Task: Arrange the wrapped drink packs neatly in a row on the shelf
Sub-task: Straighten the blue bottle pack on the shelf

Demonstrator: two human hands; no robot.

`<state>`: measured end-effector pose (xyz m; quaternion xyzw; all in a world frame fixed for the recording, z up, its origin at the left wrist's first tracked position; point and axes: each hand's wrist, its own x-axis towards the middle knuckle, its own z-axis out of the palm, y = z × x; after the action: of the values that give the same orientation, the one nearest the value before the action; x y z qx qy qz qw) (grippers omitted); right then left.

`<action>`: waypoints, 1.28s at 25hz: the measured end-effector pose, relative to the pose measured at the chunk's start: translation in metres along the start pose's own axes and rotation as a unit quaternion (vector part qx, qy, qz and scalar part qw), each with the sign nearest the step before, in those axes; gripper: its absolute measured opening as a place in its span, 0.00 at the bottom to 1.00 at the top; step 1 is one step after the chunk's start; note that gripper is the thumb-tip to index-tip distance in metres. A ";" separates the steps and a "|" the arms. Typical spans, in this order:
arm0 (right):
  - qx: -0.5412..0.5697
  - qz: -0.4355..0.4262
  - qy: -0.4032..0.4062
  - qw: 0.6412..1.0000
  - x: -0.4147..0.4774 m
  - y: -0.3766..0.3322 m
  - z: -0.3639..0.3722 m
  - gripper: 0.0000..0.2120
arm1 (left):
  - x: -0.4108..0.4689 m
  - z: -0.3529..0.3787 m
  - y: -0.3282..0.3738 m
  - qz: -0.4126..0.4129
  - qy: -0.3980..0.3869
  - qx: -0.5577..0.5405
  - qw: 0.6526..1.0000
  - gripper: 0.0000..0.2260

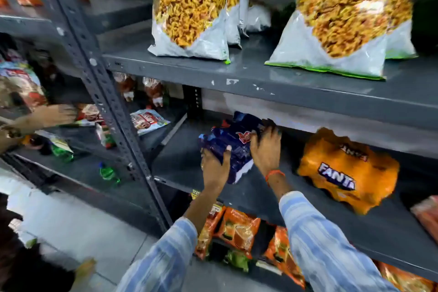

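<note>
A dark blue wrapped drink pack [237, 147] lies on the grey middle shelf [260, 192], left of centre. My left hand [215, 163] grips its near left end, thumb on top. Over its right side my right hand [266, 149] is closed, fingers curled on the wrapper. An orange Fanta wrapped pack [348, 170] sits on the same shelf to the right, a hand's width from the blue pack. The edge of a reddish pack [426, 216] shows at the far right.
Large green-and-white snack bags [189, 12] stand on the shelf above. Orange snack packets [239, 230] fill the shelf below. A perforated upright post [111, 111] divides off the left bay, where another person's hand [52, 116] reaches among packets and small bottles.
</note>
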<state>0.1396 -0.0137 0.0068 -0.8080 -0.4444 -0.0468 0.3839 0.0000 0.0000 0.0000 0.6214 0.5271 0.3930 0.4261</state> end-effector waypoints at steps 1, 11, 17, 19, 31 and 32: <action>-0.010 0.044 -0.027 0.999 0.006 0.008 0.005 0.27 | 0.005 0.005 -0.002 -0.034 -0.001 -0.021 0.999 0.31; 0.302 0.221 -0.102 0.922 0.031 0.054 0.008 0.25 | 0.028 0.009 -0.014 -0.060 -0.057 -0.097 0.992 0.32; 0.351 0.173 -0.092 0.916 -0.015 0.074 0.013 0.28 | 0.018 -0.014 -0.029 0.099 -0.109 -0.031 0.989 0.40; 0.328 0.154 -0.100 0.927 -0.019 0.078 0.010 0.26 | 0.015 -0.017 -0.032 0.109 -0.106 -0.022 0.988 0.41; 0.337 0.200 -0.102 0.914 -0.045 0.086 0.007 0.12 | -0.014 0.012 -0.031 -0.007 -0.011 0.118 0.993 0.37; 0.399 0.234 -0.080 0.883 -0.035 0.084 0.003 0.16 | -0.029 0.027 -0.023 0.007 -0.027 0.124 0.992 0.37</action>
<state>0.1816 -0.0617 -0.0583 -0.6679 -0.2533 0.2906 0.6367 0.0141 -0.0303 -0.0314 0.6836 0.5554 0.3108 0.3574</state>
